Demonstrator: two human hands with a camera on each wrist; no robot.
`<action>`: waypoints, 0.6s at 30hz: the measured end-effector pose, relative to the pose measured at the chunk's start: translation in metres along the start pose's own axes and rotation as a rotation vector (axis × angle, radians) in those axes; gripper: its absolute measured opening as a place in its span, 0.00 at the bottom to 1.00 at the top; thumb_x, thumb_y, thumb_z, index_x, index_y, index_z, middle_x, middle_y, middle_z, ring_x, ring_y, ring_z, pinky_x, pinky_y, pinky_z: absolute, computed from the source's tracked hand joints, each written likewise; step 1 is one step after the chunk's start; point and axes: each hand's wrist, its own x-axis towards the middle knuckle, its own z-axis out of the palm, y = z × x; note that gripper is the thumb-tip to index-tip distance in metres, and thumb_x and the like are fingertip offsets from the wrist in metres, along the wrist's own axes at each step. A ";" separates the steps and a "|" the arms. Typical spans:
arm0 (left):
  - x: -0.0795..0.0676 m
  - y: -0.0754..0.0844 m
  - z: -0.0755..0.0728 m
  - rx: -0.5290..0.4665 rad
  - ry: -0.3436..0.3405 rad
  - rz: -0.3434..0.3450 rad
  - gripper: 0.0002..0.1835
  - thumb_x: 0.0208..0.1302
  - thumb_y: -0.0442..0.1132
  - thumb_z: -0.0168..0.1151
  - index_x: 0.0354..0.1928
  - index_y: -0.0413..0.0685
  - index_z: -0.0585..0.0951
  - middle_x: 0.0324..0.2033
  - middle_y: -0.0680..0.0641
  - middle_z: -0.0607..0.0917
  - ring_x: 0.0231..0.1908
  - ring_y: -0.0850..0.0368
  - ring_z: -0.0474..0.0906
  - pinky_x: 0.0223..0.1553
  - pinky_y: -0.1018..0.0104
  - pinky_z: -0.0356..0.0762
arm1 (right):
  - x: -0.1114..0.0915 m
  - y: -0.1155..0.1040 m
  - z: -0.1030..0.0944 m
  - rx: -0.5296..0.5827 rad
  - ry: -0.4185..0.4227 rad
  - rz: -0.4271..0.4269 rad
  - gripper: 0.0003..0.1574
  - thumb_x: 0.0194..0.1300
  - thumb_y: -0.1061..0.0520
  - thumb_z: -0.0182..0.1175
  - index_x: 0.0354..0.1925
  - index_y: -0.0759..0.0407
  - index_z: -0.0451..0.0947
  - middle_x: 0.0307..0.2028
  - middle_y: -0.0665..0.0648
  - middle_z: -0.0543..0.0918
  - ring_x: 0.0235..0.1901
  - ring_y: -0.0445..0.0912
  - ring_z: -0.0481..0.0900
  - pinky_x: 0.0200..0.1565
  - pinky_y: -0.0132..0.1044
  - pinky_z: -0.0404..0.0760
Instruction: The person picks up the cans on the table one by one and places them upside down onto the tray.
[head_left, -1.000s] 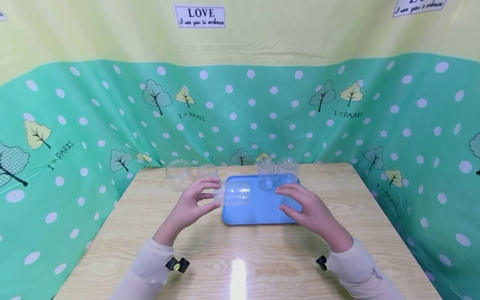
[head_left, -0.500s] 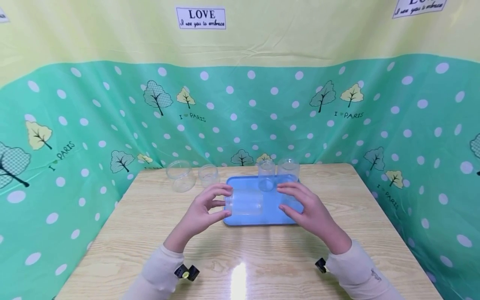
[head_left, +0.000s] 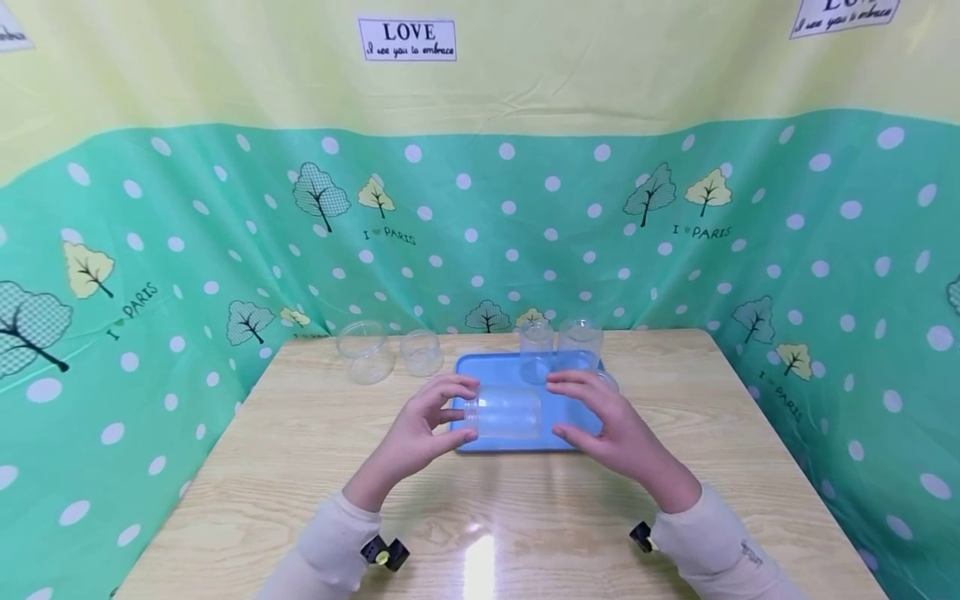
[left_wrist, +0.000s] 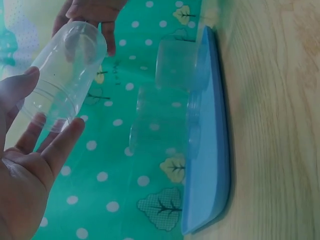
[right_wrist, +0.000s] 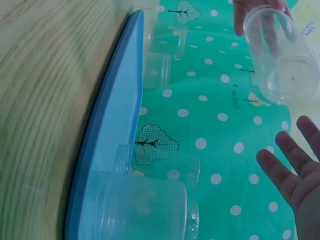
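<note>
My left hand [head_left: 435, 417] grips a clear plastic jar [head_left: 510, 412] by its threaded neck, thumb on one side and fingers on the other. The jar lies sideways in the air over the blue tray [head_left: 491, 362], its base pointing right. My right hand [head_left: 611, 421] is held just off that base, thumb and fingers spread in a loose curve with nothing between them. In the right wrist view its fingertips [right_wrist: 270, 159] stand apart from the jar [right_wrist: 282, 60]. On the tray, a narrow jar [head_left: 536, 354] and a wider jar [head_left: 581, 342] stand at the back, and another jar [head_left: 609, 382] is partly hidden behind my right hand.
Left of the tray, a wide clear jar [head_left: 365, 352] and a smaller one [head_left: 422, 354] stand on the wooden table [head_left: 315, 417]. A patterned green curtain [head_left: 480, 242] hangs behind the table and along both sides.
My left hand has carried the jar rightward and toward me, from the tray's left side to its middle. My right hand has barely moved, and the gap between it and the jar has narrowed.
</note>
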 end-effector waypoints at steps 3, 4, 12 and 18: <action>-0.001 -0.008 0.003 -0.024 0.009 -0.003 0.23 0.55 0.25 0.68 0.53 0.35 0.74 0.60 0.42 0.72 0.59 0.46 0.72 0.52 0.49 0.79 | -0.001 -0.002 0.001 0.014 -0.049 0.027 0.40 0.54 0.57 0.72 0.64 0.52 0.69 0.64 0.55 0.71 0.65 0.50 0.67 0.67 0.29 0.64; -0.001 -0.011 0.004 -0.028 0.012 -0.004 0.23 0.55 0.26 0.68 0.53 0.36 0.74 0.60 0.42 0.72 0.59 0.46 0.72 0.52 0.50 0.80 | -0.002 -0.003 0.002 0.025 -0.062 0.032 0.40 0.55 0.56 0.72 0.65 0.52 0.69 0.64 0.55 0.70 0.65 0.50 0.66 0.67 0.30 0.64; -0.001 -0.023 0.012 -0.089 0.025 0.003 0.24 0.55 0.28 0.69 0.53 0.44 0.75 0.61 0.45 0.72 0.61 0.48 0.70 0.52 0.56 0.81 | -0.003 -0.002 0.006 0.072 -0.094 -0.004 0.41 0.53 0.55 0.73 0.64 0.58 0.70 0.66 0.56 0.68 0.67 0.51 0.65 0.66 0.28 0.65; -0.001 -0.023 0.014 -0.143 0.033 0.006 0.24 0.55 0.27 0.69 0.54 0.40 0.74 0.61 0.42 0.71 0.62 0.41 0.68 0.53 0.54 0.80 | -0.003 -0.003 0.007 0.114 -0.073 -0.021 0.39 0.53 0.57 0.73 0.62 0.59 0.71 0.66 0.57 0.68 0.67 0.52 0.64 0.66 0.28 0.64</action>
